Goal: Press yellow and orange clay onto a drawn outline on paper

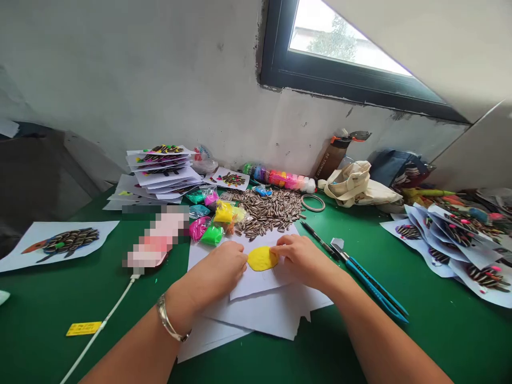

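Note:
A flat yellow oval of clay point(263, 258) lies on white paper point(260, 306) in the middle of the head view. My left hand point(222, 268) rests on the paper at the oval's left edge, its fingers pressed together and its fingertips by the clay. From the right, my right hand point(298, 256) touches the oval's right edge with thumb and forefinger close together. Just beyond the paper is a pile of striped seeds point(272, 210). Packets of coloured clay, one yellow point(224, 212) and one green point(212, 235), lie left of the seeds.
A pen point(318, 237) and a blue cutter point(374, 288) lie right of the paper. Stacks of seed pictures stand at back left point(164, 173) and right point(460, 240). A phone point(160, 234) with a white cable lies left. A bottle point(332, 154) stands by the wall.

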`<state>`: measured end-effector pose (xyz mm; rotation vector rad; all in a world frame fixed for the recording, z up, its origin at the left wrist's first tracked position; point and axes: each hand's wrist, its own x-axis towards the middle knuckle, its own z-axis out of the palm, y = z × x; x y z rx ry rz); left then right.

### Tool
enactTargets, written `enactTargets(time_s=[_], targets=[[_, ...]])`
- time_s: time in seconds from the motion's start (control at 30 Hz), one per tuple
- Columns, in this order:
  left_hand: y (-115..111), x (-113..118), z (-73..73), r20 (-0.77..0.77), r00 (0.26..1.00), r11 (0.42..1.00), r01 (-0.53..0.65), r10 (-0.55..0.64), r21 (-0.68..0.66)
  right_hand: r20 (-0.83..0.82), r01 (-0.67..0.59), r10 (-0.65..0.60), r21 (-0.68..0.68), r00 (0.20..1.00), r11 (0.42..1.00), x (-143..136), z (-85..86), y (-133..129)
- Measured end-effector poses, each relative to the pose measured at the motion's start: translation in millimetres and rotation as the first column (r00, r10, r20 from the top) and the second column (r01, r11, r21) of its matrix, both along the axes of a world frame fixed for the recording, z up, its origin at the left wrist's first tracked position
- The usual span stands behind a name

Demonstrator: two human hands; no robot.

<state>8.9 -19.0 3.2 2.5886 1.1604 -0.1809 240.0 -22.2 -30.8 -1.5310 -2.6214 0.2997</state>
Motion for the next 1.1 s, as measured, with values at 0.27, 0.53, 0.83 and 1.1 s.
enactTargets(time_s=[0.27, 0.53, 0.83, 1.1], targets=[[3, 0, -2.5, 0.028, 0.999, 1.0, -0.027, 0.027, -0.013, 0.091, 0.012, -0.015, 0.027, 0.996, 1.0, -5, -0.9, -1], [6, -1, -9.5, 0.077, 0.997, 1.0, -0.012, 0.012, -0.003, 0.037, 0.027, -0.03, 0.074, 0.999, 0.997, -7, -5.2, -1], [2, 0, -0.3, 0.071, 0.997, 0.999, -0.036, 0.038, -0.033, 0.007, 0.027, -0.028, 0.064, 1.0, 0.998, -7, -8.0, 1], [4, 0, -0.2, 0.066, 0.997, 0.998, -0.045, 0.048, -0.051, -0.274, 0.276, -0.26, 0.022, 0.926, 0.961, 8, -12.8, 18]])
